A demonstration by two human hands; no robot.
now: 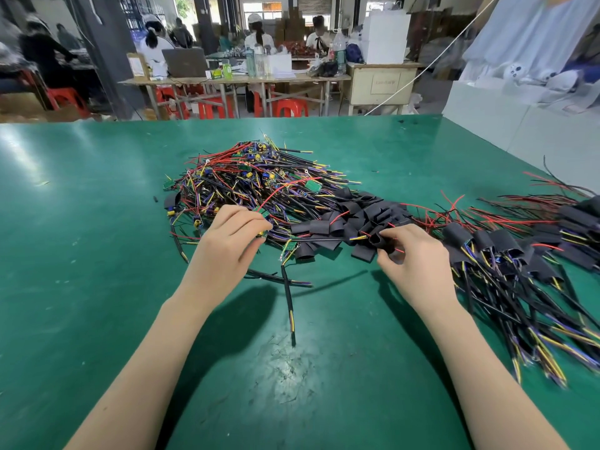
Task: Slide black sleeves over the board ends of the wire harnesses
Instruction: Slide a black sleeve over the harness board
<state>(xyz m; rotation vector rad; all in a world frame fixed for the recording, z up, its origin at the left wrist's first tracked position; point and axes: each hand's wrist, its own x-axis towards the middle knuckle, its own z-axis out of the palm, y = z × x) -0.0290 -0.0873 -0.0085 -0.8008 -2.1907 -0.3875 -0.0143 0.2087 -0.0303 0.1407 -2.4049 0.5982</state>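
Here we are working mid-bench (97, 222), with bare green surface lying open toward us and off to the left. Our left hand (232, 237) is pinching a small green board (263, 213) at the near edge of the harness pile (246, 180). Our right hand (410, 251) is pinching a black sleeve (376, 239), its mouth gaping toward a wire end. Loose sleeves (354, 212) are lying between the hands. Sleeved harnesses (506, 254) are running off the right edge, blurred there.

Bright overhead light, glare on green table (97, 222), soft arm shadows, blurred edges.
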